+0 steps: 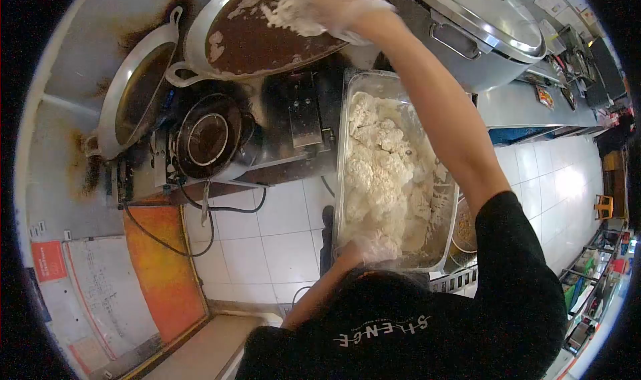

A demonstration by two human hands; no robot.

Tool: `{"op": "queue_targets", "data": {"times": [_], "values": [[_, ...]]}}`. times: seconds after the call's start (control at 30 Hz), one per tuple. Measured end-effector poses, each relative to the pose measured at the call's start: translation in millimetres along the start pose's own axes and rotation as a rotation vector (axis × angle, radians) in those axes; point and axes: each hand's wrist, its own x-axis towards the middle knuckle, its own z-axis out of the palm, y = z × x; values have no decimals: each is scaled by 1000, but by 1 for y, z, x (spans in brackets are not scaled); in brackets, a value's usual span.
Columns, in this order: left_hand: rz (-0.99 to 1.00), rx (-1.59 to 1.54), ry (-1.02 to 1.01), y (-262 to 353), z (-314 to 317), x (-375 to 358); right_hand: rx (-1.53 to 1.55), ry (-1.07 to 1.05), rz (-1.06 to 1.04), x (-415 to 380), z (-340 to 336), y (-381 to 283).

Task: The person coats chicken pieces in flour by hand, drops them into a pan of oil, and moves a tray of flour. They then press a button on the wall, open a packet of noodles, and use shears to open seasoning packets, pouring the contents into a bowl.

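My right hand (344,10), in a clear plastic glove and smeared by motion, reaches over a wide pan (195,43) of dark frying oil. A white, flour-coated chicken piece (290,10) is in its fingers, above the oil near the pan's far right side. Pale bits float in the oil. My left hand (375,248), also gloved, is low at the near end of a clear rectangular tub (342,160). Several heavily floured pieces (377,170) and loose flour lie in this tub. Blur and flour hide my left fingers.
Left of the oil pan, a second wide pan (107,123) leans by the wall. A round strainer (208,140) rests over a burner below. A large lidded steel pot (467,40) stands at upper right. A hose (212,226) hangs over white floor tiles.
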Motion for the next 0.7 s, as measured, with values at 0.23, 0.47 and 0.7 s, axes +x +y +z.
{"op": "queue_targets", "data": {"times": [0.23,0.47,0.7], "values": [[-4,27,-20,2,4,4,211,-34,-193,22,105,21],[2,73,29,2,6,11,548,400,368,-184,131,51],[-22,136,101,8,5,4,-671,-402,301,-353,301,79]]}}
